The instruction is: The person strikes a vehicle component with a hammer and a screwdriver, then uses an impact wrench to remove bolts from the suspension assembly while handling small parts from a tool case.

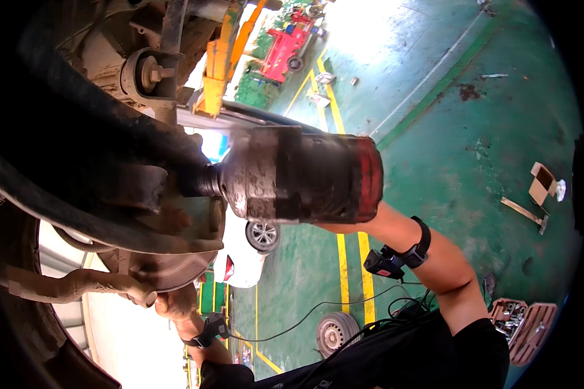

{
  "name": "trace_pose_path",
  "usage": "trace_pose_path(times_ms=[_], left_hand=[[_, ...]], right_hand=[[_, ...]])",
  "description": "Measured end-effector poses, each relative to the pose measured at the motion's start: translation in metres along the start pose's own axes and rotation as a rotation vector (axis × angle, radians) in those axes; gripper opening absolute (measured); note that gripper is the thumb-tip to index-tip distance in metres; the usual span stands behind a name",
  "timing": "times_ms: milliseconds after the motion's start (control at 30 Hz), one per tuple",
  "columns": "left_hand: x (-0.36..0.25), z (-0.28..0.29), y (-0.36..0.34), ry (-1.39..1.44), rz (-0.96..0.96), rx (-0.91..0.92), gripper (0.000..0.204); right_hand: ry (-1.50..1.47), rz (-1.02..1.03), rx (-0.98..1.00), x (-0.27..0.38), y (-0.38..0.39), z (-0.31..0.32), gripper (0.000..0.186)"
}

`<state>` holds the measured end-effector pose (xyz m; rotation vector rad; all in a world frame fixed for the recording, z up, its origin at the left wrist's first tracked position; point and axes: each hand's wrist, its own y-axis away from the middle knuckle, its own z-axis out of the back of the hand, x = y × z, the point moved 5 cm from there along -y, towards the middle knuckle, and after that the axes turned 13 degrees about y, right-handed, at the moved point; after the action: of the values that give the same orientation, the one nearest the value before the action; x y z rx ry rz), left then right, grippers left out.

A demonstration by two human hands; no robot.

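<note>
A dark impact wrench (318, 175) with a scuffed metal nose and a red rear end lies across the middle of the view. Behind it my right hand (345, 227) is mostly hidden, closed on the tool. A dark socket (200, 179) on the wrench's nose points left into the dirty suspension parts of a raised vehicle, where its tip is lost in shadow. Lower down, my left hand (176, 305) has curled fingers up against the lower edge of a rusty round disc (169, 269), beside the open end of a metal tube (150, 299). Exactly what it grips is hidden.
A curved suspension arm (97, 227) and a bushing joint (150, 72) crowd the left side. An orange lift part (217, 71) stands behind. On the green floor are a loose wheel (336, 334), an open tool case (531, 329), a cardboard box (542, 185) and a cable (305, 318). A white car (243, 262) is parked beyond.
</note>
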<state>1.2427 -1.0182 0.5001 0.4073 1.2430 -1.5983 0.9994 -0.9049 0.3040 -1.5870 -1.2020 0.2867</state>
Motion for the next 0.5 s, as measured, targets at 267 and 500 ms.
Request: trace_pose_path(times_ms=[267, 500], left_hand=[[-0.006, 0.011, 0.004, 0.035, 0.007, -0.044, 0.080], [-0.006, 0.023, 0.008, -0.034, -0.081, -0.129, 0.078]], right_hand=[[-0.668, -0.353, 0.263, -0.010, -0.019, 0.007, 0.040], [-0.151, -0.336, 0.111, 0.026, 0.018, -0.013, 0.037]])
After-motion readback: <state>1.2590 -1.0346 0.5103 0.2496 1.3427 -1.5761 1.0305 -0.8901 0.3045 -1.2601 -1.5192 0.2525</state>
